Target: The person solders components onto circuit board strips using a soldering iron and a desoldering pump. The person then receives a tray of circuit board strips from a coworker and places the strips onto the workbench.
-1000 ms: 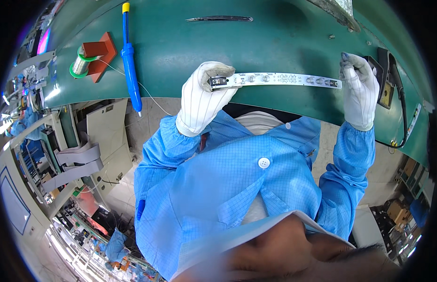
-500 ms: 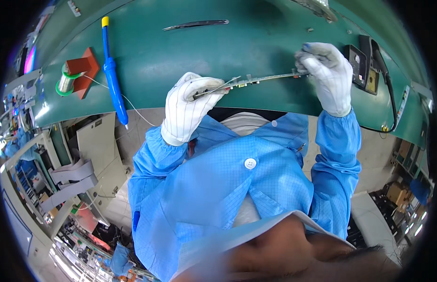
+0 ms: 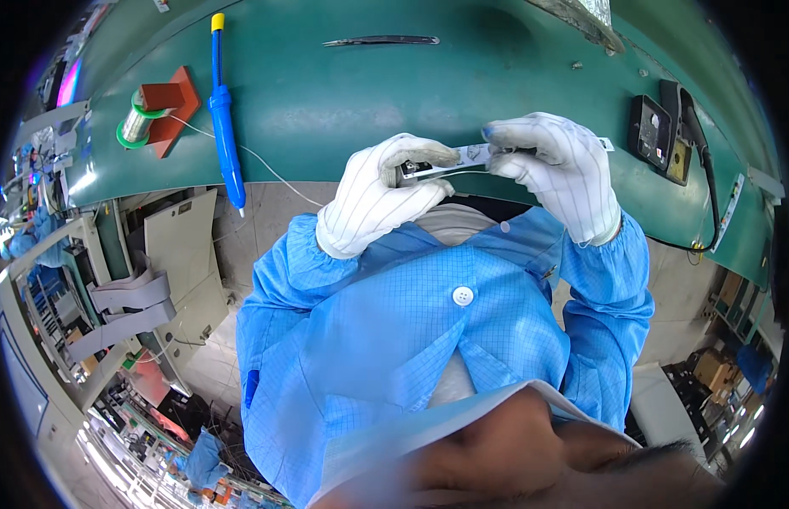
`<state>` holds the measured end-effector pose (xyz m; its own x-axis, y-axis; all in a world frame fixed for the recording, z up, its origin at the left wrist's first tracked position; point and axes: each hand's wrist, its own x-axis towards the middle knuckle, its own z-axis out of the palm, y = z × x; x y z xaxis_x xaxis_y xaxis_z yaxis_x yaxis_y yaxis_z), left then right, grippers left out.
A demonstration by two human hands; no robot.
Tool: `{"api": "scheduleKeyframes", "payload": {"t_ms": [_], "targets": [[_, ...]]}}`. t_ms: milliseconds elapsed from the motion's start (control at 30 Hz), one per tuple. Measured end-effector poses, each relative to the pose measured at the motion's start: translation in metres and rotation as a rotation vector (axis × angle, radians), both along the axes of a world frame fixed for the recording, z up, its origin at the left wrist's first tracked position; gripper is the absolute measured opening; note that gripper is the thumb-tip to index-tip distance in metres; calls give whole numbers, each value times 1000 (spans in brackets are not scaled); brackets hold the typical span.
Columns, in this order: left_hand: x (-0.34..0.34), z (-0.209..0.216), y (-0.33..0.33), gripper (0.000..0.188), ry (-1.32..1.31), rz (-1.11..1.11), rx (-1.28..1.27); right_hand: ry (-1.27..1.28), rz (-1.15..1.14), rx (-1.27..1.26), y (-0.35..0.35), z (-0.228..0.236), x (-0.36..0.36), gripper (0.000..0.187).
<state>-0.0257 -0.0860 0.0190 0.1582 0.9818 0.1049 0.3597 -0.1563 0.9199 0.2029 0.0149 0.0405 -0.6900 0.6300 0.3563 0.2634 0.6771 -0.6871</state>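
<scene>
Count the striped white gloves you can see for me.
2: one on the left hand, one on the right hand, both holding the white circuit strip. Any others in the cluttered background would be too small to make out.

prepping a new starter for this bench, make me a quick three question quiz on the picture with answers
1. True or false: the black tweezers lie on the green bench, touched by neither hand.
2. Fill in: from the person's viewpoint, the solder spool stands to the ____ of the blue desoldering pump.
3. Choose one. The left hand grips:
a) the black tweezers
b) the white circuit board strip
c) the blue desoldering pump

Key: 1. True; 2. left; 3. b
</scene>
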Motion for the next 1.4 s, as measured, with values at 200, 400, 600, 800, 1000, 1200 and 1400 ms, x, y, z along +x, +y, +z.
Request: {"api": "scheduleKeyframes", "payload": {"t_ms": [200,400,600,800,1000,1200,1400], "targets": [[3,7,-5,26,-283,157,-377,-101,70,89,-10,-1,-16,35],[8,7,-7,29,-229,172,-416,-166,76,265,-12,-5,-27,40],[1,-1,-3,25,-80,-11,-260,-259,86,235,-13,-5,-29,44],[-5,-3,2,28,-140,-79,-288,-162,68,68,-18,3,-34,39],[-7,-15,3,24,-250,-71,-56,-134,25,177,-11,8,-24,34],[-10,-17,0,36,-240,-122,-149,-142,85,289,-9,-3,-25,32],[-9,-9,3,17,-480,-49,-408,-160,59,455,-12,-5,-27,31]]}}
